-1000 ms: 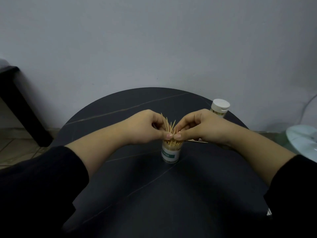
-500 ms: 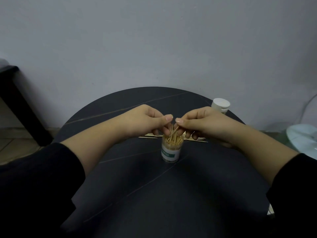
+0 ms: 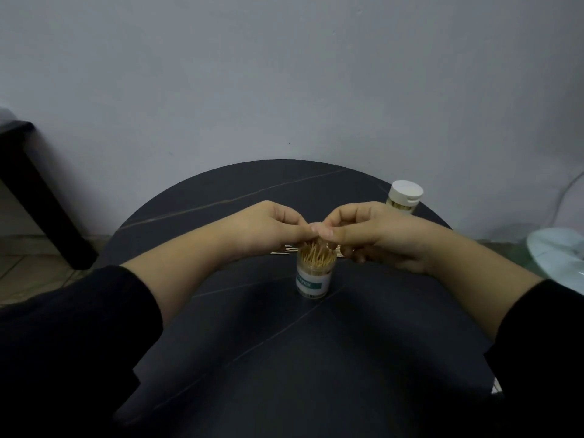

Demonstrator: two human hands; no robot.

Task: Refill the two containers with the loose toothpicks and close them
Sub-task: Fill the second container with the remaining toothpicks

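A small clear toothpick container [image 3: 313, 281] with a white and green label stands open at the table's middle, packed with toothpicks [image 3: 317, 256] up to its mouth. My left hand [image 3: 268, 227] and my right hand [image 3: 374, 235] hover just above it. Their fingers are curled and the thumb tips meet over the opening, touching the toothpick tops. I see no toothpick held in either hand. A few loose toothpicks [image 3: 282, 250] lie on the table behind the container, partly hidden by my hands. A second container [image 3: 405, 197] with a white lid on stands at the far right.
The round dark table [image 3: 252, 343] ends close to a grey wall. A dark furniture leg [image 3: 41, 197] stands on the floor at left. A pale round object [image 3: 559, 257] sits beyond the table's right edge.
The toothpicks that stuck up between my fingertips have sunk into the open container. Both hands have risen slightly and the thumbs now meet over its mouth.
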